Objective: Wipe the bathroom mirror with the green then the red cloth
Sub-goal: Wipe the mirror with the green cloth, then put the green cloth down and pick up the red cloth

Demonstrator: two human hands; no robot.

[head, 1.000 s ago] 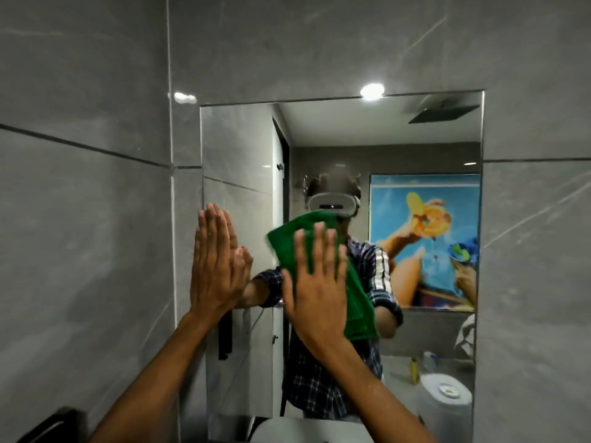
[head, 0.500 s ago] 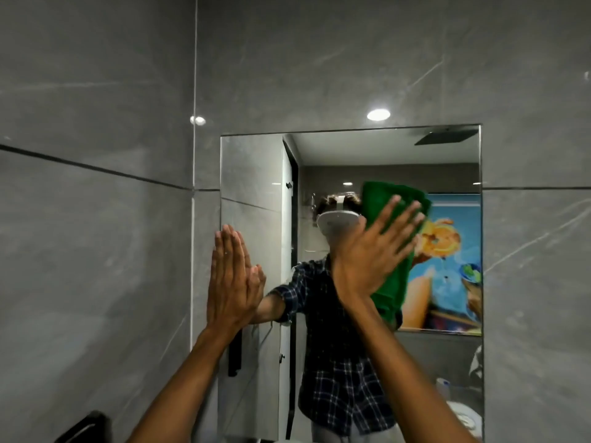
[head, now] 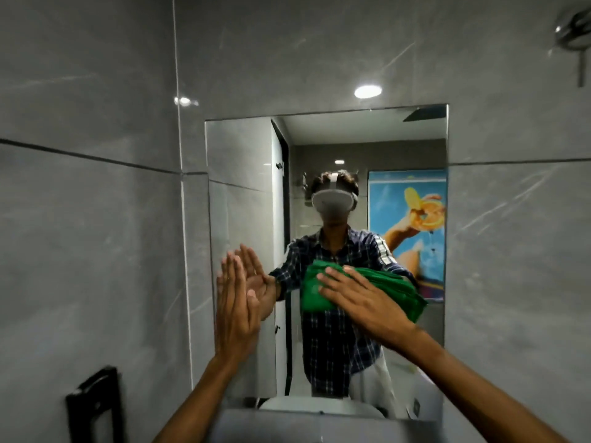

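A rectangular frameless mirror point(head: 243, 174) is set into the grey tiled wall. My right hand point(head: 361, 302) lies flat, fingers spread and pointing left, pressing a folded green cloth point(head: 311, 292) against the middle of the glass. My left hand point(head: 235, 302) rests flat and upright on the mirror's left edge, fingers together, holding nothing. The mirror reflects a person in a checked shirt with a headset. No red cloth is in view.
A black wall fixture point(head: 96, 407) hangs at the lower left. A white basin rim point(head: 303, 420) sits under the mirror. A chrome shower fitting point(head: 575, 30) is at the upper right. Grey tile walls surround the mirror.
My right hand swept the green cloth from the upper right of the mirror down to its middle, fingers now pointing left. The view tilted up. My left hand stayed on the left edge.
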